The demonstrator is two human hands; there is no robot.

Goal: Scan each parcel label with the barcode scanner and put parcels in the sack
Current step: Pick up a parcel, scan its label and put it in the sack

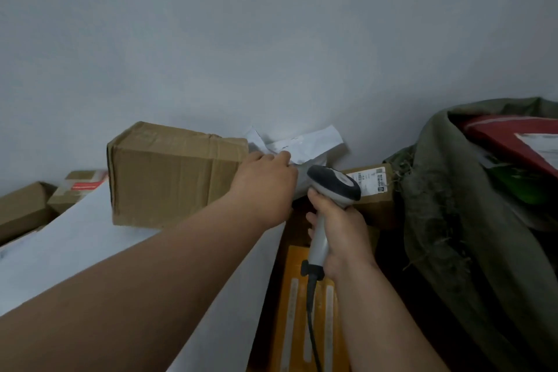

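My left hand (265, 184) reaches forward and grips a white plastic mailer parcel (305, 145) that lies against the wall, its label side crumpled. My right hand (338, 235) is closed around the handle of a grey barcode scanner (333, 184), whose dark head points toward the white parcel; its black cable hangs down. At the right stands a dark green woven sack (453, 220), its mouth wide, with a red parcel (513, 142) and other items inside. A small brown box with a white label (373, 181) sits just behind the scanner.
A large brown cardboard box (169, 178) rests on a big white flat parcel (90, 248) at the left. Smaller cardboard boxes (27, 208) lie at the far left. A yellow padded envelope (296, 311) lies below the scanner. A grey wall stands behind everything.
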